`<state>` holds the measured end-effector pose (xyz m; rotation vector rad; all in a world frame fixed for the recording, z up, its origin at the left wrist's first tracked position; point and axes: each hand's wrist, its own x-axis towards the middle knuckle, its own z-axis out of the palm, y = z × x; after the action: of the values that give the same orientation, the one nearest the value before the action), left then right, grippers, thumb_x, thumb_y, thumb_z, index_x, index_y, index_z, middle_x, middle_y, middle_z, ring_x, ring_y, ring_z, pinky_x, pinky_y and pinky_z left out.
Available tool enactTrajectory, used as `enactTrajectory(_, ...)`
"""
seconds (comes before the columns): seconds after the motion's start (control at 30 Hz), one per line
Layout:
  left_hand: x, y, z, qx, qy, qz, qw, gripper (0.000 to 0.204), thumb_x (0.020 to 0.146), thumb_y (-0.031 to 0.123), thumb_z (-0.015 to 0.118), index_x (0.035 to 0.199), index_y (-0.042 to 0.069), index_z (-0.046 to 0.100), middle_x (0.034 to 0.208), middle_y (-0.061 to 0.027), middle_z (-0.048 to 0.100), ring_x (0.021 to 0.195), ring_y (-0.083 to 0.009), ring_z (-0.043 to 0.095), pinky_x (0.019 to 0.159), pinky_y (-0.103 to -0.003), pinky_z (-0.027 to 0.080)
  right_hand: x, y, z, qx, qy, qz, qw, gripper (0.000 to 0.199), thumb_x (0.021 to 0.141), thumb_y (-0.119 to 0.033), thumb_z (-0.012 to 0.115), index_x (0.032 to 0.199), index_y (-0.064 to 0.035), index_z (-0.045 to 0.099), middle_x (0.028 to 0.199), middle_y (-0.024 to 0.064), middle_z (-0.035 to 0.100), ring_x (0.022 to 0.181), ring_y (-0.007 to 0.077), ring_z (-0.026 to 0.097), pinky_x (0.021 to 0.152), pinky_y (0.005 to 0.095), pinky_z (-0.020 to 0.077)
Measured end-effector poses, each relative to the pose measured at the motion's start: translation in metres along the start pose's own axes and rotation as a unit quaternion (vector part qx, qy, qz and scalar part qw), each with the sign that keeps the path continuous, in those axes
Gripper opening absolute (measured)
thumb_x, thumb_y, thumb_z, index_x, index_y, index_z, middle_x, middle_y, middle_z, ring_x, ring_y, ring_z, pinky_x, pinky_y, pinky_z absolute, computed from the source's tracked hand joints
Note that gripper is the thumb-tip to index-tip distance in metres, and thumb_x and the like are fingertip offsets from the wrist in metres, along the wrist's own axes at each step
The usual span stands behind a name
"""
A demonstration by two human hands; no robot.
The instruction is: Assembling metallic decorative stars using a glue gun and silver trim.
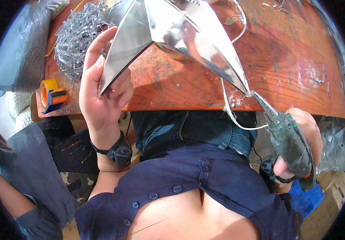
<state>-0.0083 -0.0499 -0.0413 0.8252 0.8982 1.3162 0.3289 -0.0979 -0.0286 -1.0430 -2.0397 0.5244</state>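
A shiny silver star-shaped piece (130,40) with folded, mirror-like faces is held up over the near part of the table. My left hand (100,90) grips one of its points at the left, the thumb and fingers on either side of the sheet. In my right hand (310,134) is a worn, dark green glue gun (290,140), the fingers wrapped round its body. Its narrow nozzle meets the tip of the star's lower right point, where whitish strands of glue cling. A white cord (229,108) loops from the glue gun past the star.
Bunched silver tinsel (76,46) lies on the red-brown wooden table (288,72), left of the star. A tape dispenser (52,97) sits at the near left corner. Beyond it is a bulging plastic bag (24,56). Another person's arm (10,192) shows at lower left, a blue crate (308,198) at lower right.
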Motion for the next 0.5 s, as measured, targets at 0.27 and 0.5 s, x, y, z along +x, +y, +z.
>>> enactTrajectory(0.27, 0.003, -0.001, 0.001, -0.016, -0.007, -0.009, 1.000, 0.050, 0.092, 0.018, 0.030, 0.139, 0.001, 0.031, 0.057, 0.0004, 0.038, 0.042, -0.0040, 0.029, 0.036, -0.018, 0.028, 0.002, -0.013, -0.004, -0.030, -0.031, 0.050, 0.998, 0.079, 0.065, -0.071, 0.066, 0.088, 0.0043, 0.061, 0.078, 0.0130, 0.063, 0.070, 0.0286, 0.061, 0.064, 0.0379, 0.0471)
enactTrajectory(0.5, 0.006, -0.003, 0.008, -0.021, -0.004, -0.007, 1.000, 0.050, 0.092, 0.016, 0.031, 0.139, 0.001, 0.031, 0.057, 0.0002, 0.039, 0.043, -0.0040, 0.029, 0.036, -0.019, 0.028, 0.002, 0.002, -0.015, 0.009, -0.065, 0.012, 0.998, 0.076, 0.066, -0.071, 0.065, 0.084, 0.0023, 0.060, 0.082, 0.0133, 0.063, 0.077, 0.0304, 0.062, 0.071, 0.0398, 0.0490)
